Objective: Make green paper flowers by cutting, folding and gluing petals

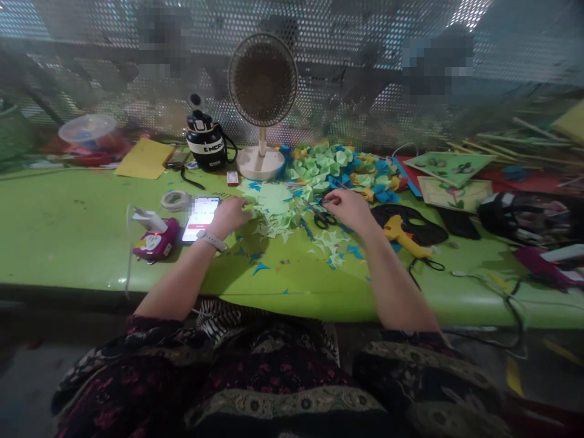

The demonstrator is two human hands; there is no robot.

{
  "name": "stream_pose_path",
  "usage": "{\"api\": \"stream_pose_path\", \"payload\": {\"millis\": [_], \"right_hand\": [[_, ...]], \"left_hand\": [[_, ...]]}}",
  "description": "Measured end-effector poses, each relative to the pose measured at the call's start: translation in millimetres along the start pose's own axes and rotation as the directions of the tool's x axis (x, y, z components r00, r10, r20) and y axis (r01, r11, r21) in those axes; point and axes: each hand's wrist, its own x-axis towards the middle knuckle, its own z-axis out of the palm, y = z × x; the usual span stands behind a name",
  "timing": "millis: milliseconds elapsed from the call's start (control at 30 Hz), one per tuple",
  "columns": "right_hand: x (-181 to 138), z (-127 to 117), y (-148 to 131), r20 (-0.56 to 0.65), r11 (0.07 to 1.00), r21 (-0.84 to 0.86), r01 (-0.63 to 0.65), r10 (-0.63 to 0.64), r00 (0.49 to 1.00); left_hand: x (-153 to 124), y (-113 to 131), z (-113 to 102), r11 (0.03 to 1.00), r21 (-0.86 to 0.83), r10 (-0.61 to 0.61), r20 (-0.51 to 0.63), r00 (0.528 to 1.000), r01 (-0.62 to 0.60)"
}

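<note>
My left hand (231,216), with a pale watch on its wrist, is low over the table beside a lit phone (201,219). Its fingers are loosely bent and apart near light green paper (274,198), and nothing shows in them. The fingertips of my right hand (350,208) are pinched on a dark part at the black-handled scissors (324,220). Green paper scraps (274,226) lie between my hands. Behind them is a heap of folded green, blue and yellow paper pieces (323,163).
A white fan (262,161) and a black-and-white bottle (208,146) stand at the back. A tape roll (175,200) and a purple power adapter (157,242) are at left. A yellow glue gun (406,236), a cable (479,277) and paper cards (449,167) lie at right.
</note>
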Motion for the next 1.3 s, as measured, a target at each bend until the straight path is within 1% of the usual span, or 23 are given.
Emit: {"api": "stream_pose_path", "payload": {"millis": [67,133,233,300,367,467,533,600,633,700,767,867,933,1000,1067,1133,1233,1300], "right_hand": [[0.8,-9.1,7.9,0.012,0.999,-0.045,-0.014,0.015,1.000],[0.8,-11.9,11.3,0.055,0.995,-0.096,-0.013,0.019,0.998],[0.6,-4.0,7.6,0.165,0.975,-0.223,-0.014,0.052,0.985],[0.9,4.8,2.2,0.247,0.945,-0.326,-0.019,0.105,0.963],[1.7,11.6,-2.6,0.294,0.922,-0.386,-0.022,0.146,0.945],[3.2,14.1,-5.7,0.319,0.918,-0.396,-0.036,0.174,0.932],[4.2,12.5,-5.3,0.342,0.918,-0.394,-0.039,0.185,0.921],[5.0,10.9,-4.1,0.362,0.917,-0.398,-0.036,0.192,0.912],[5.2,10.6,-3.4,0.368,0.915,-0.402,-0.033,0.195,0.909],[5.4,10.4,-2.3,0.371,0.910,-0.414,-0.026,0.195,0.908],[5.1,10.2,-1.7,0.368,0.908,-0.420,-0.013,0.184,0.912],[4.6,7.3,-0.4,0.383,0.921,-0.389,-0.003,0.165,0.909],[4.6,3.8,1.5,0.390,0.936,-0.353,-0.017,0.164,0.906],[4.8,0.1,4.2,0.378,0.950,-0.310,-0.035,0.157,0.913],[4.7,-2.9,6.7,0.363,0.968,-0.246,-0.047,0.136,0.922],[4.2,-4.8,8.1,0.349,0.982,-0.176,-0.072,0.131,0.928],[2.8,-5.9,7.3,0.316,0.988,-0.084,-0.128,0.148,0.937],[2.3,-5.4,6.6,0.268,0.985,-0.021,-0.172,0.171,0.948]], "left_hand": [[0.0,-2.0,1.1,0.999,0.020,0.028,0.050,0.998,-0.029],[0.5,-3.1,-0.2,0.999,0.013,0.046,0.089,0.995,-0.047],[1.2,-2.6,-5.0,0.999,-0.042,0.030,0.128,0.991,-0.025],[1.2,-0.5,-8.1,0.995,-0.101,0.020,0.123,0.992,-0.007],[0.9,2.4,-9.7,0.986,-0.165,0.017,0.102,0.995,0.000],[0.5,7.2,-8.8,0.966,-0.257,0.025,0.059,0.998,-0.009],[0.5,10.1,-6.4,0.948,-0.313,0.055,-0.013,0.998,-0.056],[0.6,12.8,-3.3,0.922,-0.363,0.109,-0.097,0.989,-0.137],[0.6,14.1,-1.8,0.907,-0.385,0.135,-0.122,0.983,-0.173],[0.3,16.9,0.2,0.880,-0.422,0.173,-0.142,0.975,-0.218],[-0.5,19.5,0.4,0.865,-0.444,0.191,-0.145,0.971,-0.236],[-2.1,22.0,-2.2,0.852,-0.460,0.187,-0.177,0.966,-0.249],[-2.9,22.8,-3.3,0.829,-0.502,0.172,-0.193,0.966,-0.248],[-3.4,23.7,-2.2,0.776,-0.591,0.153,-0.163,0.975,-0.221],[-4.1,25.6,1.1,0.704,-0.688,0.148,-0.101,0.984,-0.176],[-5.7,28.6,4.6,0.650,-0.743,0.172,-0.063,0.983,-0.161],[-10.5,34.6,5.4,0.638,-0.751,0.202,-0.049,0.978,-0.170],[-14.9,38.6,2.4,0.625,-0.765,0.207,-0.029,0.978,-0.155]]}}
